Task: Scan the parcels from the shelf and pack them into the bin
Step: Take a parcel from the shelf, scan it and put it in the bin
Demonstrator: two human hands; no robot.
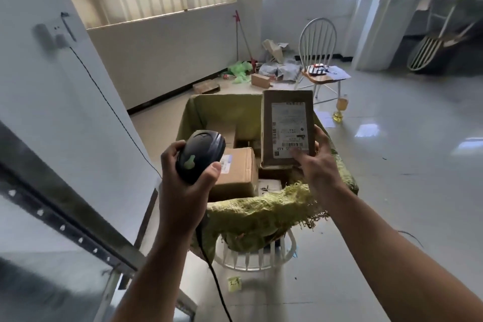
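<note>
Misread risk | left hand [183, 180] clasps scanner [201, 154] | right hand [317, 165] grips parcel [287, 123] bottom, thumb crowding barcode [295, 144]; could slip into bin [261, 214] unscanned

The left hand [183, 185] grips a black scanner [200, 155] at 8 o'clock of centre, its cable [209, 264] trailing down toward 6. At 3 o'clock the right hand [318, 165] holds a flat brown parcel [287, 125] upright, label facing the camera, above a bin [261, 214] lined with green woven sacking that holds cardboard boxes [235, 172]. A white chair [317, 42] stands at 1 o'clock
</note>
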